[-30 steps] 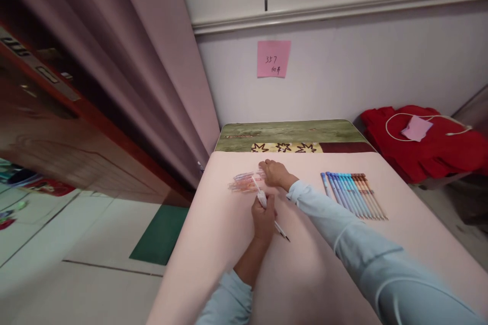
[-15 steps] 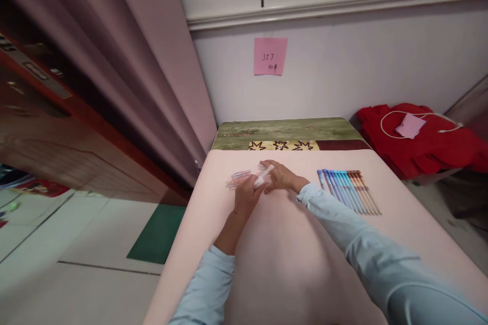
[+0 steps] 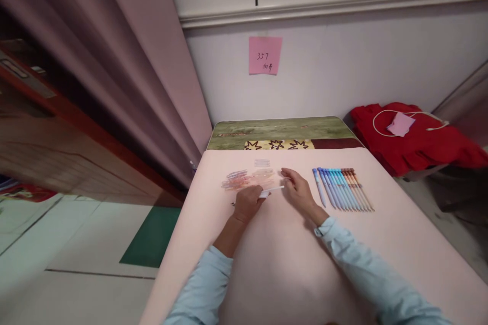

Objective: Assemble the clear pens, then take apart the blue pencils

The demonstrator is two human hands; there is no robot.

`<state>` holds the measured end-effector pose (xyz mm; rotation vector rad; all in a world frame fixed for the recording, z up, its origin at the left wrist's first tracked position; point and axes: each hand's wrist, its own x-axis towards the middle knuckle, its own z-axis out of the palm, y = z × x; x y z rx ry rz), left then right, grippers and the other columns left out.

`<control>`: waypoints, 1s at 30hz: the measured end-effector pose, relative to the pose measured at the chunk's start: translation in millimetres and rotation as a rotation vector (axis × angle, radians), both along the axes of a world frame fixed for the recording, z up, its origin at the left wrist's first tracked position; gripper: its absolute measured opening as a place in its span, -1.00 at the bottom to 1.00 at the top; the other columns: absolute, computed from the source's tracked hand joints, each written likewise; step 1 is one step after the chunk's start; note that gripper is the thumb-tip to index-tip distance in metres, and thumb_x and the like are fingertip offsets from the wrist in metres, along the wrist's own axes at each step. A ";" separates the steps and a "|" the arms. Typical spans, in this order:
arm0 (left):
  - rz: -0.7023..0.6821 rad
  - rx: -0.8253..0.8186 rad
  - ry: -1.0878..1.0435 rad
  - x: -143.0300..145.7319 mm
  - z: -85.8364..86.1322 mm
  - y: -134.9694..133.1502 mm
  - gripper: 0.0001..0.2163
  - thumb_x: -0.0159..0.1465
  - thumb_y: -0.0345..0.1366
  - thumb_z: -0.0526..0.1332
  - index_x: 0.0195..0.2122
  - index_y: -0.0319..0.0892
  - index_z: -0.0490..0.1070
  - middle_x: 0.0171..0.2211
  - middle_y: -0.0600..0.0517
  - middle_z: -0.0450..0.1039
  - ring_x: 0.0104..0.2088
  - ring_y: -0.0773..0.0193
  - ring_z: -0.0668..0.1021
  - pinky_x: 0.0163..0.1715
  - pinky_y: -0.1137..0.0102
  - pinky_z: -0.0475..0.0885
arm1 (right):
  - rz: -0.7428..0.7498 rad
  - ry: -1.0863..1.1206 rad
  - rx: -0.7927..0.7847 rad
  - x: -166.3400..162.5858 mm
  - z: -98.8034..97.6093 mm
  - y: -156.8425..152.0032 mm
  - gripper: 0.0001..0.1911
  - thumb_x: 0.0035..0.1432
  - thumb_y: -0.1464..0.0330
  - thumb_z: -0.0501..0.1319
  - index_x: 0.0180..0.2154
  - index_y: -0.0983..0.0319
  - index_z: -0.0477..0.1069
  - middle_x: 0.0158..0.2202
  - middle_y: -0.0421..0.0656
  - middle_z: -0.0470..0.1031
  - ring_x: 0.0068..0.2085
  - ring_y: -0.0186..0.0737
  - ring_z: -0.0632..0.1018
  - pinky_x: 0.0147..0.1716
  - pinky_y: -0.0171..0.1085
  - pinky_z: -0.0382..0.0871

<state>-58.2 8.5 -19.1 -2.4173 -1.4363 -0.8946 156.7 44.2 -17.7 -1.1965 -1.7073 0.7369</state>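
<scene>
My left hand [image 3: 247, 204] is closed around a few slim white pen-like sticks [image 3: 266, 194]. One thin stick points right from the fingers, and small dark tips show at the hand's left side. My right hand [image 3: 299, 190] is open, its fingers apart, just right of the stick's end and not visibly gripping anything. Behind my left hand lies a loose spread of slim reddish and clear pens [image 3: 234, 180]. A small group of pale greyish pieces [image 3: 262, 163] lies beyond it; their kind is too small to tell.
A row of pens [image 3: 345, 190], shading from blue to brown, lies right of my right hand. One blue pen [image 3: 319, 188] sits slightly apart. The pink-covered table [image 3: 290, 264] meets a wall with a pink note [image 3: 265, 56]. Red cloth [image 3: 419, 147] with a cable lies at right.
My hands were together around a white stick. Now my right hand has moved right, off it, and opened. My left hand keeps the sticks, and the pale pieces behind are uncovered.
</scene>
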 end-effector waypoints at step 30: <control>0.221 -0.340 -0.268 -46.5 -11.7 -46.8 -0.62 0.22 -0.19 0.33 0.03 -0.09 0.32 -0.01 -0.05 0.40 0.05 0.13 0.49 0.01 0.27 0.46 | 0.029 -0.459 0.012 -41.0 -2.4 -49.6 -0.44 0.12 0.24 0.33 0.13 0.17 0.30 0.13 -0.01 0.37 0.04 -0.02 0.49 -0.02 -0.10 0.46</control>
